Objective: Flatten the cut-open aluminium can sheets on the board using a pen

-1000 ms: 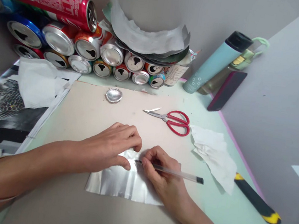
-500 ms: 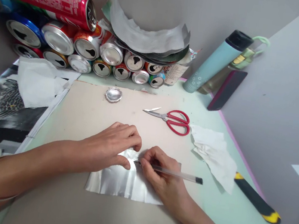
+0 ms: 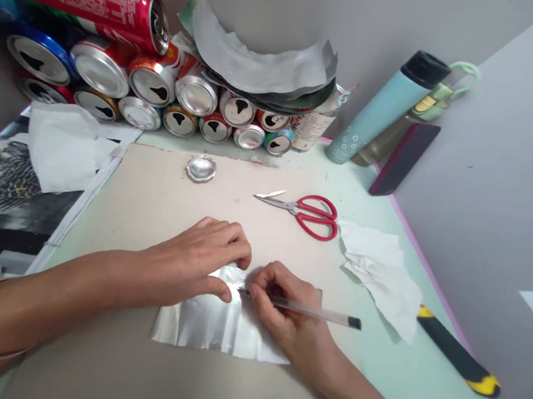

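Note:
A silvery metal sheet [image 3: 220,330], lightly creased, lies flat on the beige board [image 3: 145,200] in front of me. My right hand [image 3: 292,311] pinches a clear-barrelled pen [image 3: 317,311] near its tip, its dark-ended barrel pointing right. The pen's point meets the sheet close to my left thumb. Across the sheet's upper left rests my left hand [image 3: 209,261], thumb stretched out and apart from the bent fingers, holding the metal down from above. Part of the sheet is hidden under both hands.
Red-handled scissors [image 3: 317,217] and a small metal dish-like piece [image 3: 201,169] lie beyond my hands. Drink cans [image 3: 150,83] are stacked at the back, topped by curved metal sheets [image 3: 262,67]. To the right are crumpled tissue [image 3: 381,271], a yellow-black utility knife [image 3: 457,354] and a blue bottle [image 3: 386,110].
The view has shifted very slightly. Both hands, the pen and the metal sheet keep nearly the same places.

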A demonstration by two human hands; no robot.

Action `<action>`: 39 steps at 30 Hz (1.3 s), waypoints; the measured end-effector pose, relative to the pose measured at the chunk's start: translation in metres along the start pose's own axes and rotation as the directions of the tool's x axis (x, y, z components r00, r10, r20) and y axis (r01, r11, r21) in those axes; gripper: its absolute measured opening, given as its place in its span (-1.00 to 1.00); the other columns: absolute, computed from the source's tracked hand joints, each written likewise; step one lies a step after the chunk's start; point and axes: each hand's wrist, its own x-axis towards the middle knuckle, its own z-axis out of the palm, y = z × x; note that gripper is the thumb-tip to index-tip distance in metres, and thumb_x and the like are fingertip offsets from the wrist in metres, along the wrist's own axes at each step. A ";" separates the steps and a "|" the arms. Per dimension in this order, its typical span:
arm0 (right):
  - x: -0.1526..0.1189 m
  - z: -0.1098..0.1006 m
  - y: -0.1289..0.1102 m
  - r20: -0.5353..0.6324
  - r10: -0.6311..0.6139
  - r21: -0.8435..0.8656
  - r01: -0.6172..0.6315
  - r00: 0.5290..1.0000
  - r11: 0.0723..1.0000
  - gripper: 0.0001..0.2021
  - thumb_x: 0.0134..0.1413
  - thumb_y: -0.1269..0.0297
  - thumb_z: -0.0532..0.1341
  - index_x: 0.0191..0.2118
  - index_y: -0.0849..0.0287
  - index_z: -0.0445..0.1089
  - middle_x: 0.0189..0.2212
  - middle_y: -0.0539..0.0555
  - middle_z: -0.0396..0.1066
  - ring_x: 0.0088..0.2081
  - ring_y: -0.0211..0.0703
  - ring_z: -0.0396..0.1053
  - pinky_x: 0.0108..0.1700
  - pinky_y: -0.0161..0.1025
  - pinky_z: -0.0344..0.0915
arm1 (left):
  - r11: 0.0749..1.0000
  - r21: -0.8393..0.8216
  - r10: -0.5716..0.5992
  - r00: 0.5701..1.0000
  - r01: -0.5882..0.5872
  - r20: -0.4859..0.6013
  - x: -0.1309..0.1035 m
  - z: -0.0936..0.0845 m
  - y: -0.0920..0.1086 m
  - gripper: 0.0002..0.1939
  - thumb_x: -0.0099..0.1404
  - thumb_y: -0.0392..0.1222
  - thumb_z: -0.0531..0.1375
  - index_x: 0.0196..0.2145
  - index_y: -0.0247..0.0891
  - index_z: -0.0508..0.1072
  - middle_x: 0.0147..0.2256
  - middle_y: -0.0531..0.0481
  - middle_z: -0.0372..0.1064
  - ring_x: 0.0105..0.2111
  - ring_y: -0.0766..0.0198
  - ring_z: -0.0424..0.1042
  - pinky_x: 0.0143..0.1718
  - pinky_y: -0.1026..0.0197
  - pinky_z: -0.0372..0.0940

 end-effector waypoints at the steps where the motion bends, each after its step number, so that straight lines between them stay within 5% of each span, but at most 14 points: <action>1: 0.000 0.000 0.000 0.005 -0.002 -0.002 0.002 1.000 1.000 -0.84 0.24 0.35 0.14 -0.41 0.14 0.26 -0.48 -0.04 0.33 -0.46 -0.29 0.14 -0.44 -0.33 0.08 | 1.000 -0.001 -0.002 1.000 0.002 0.000 0.000 0.000 0.000 -0.58 0.23 -0.24 0.47 -0.09 -0.14 0.33 -0.08 0.08 0.25 -0.05 0.15 0.20 -0.01 0.15 0.07; 12: -0.002 0.002 0.009 -0.057 0.098 0.039 -0.096 0.994 0.995 -0.79 0.26 0.18 0.22 -0.38 0.13 0.31 -0.52 -0.08 0.30 -0.50 -0.28 0.13 -0.47 -0.32 0.07 | 0.999 0.020 0.026 1.000 -0.026 -0.016 0.000 0.001 0.000 -0.57 0.22 -0.21 0.48 -0.11 -0.16 0.33 -0.10 0.10 0.25 -0.08 0.19 0.22 -0.03 0.17 0.06; 39: 0.000 0.002 -0.003 -0.015 -0.002 -0.029 0.002 1.000 1.000 -0.83 0.23 0.36 0.17 -0.42 0.13 0.27 -0.52 -0.08 0.25 -0.50 -0.29 0.09 -0.47 -0.32 0.05 | 1.000 -0.007 -0.017 1.000 0.018 0.007 0.001 -0.001 0.002 -0.59 0.21 -0.27 0.46 -0.10 -0.15 0.36 -0.08 0.07 0.27 -0.05 0.15 0.23 0.02 0.13 0.09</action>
